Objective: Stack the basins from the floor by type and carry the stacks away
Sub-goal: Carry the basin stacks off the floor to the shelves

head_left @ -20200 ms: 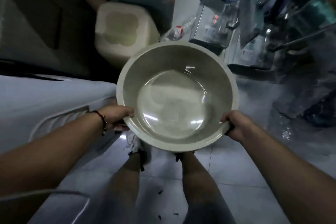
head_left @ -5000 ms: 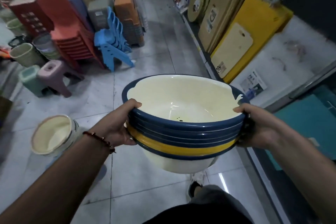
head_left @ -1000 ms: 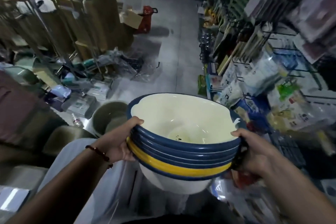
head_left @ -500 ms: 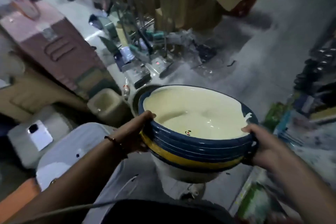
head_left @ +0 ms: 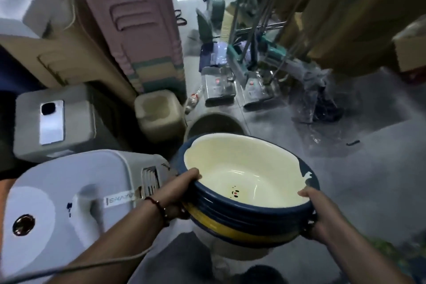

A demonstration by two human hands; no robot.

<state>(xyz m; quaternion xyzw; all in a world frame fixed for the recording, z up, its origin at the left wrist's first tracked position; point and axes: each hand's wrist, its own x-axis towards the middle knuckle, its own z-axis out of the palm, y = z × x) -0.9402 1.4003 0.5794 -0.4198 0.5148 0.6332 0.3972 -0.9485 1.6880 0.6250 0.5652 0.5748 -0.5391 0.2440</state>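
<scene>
I have the nested stack of cream-lined plastic basins with navy rims and one yellow rim (head_left: 247,191) held at waist height above the grey tiled floor (head_left: 368,168). My left hand (head_left: 182,194) grips the near-left rim, thumb hooked over the edge; my right hand (head_left: 319,212) grips the right rim, fingers curled underneath. I judge this the carrying step, nearly at a drop point: a dull olive round basin (head_left: 215,126) sits on the floor just ahead, so next I should lower the stack level beside it. Around stand a beige square stool (head_left: 159,115), a pale lavender plastic carrier (head_left: 69,191) and a tall pink plastic cabinet (head_left: 136,25).
</scene>
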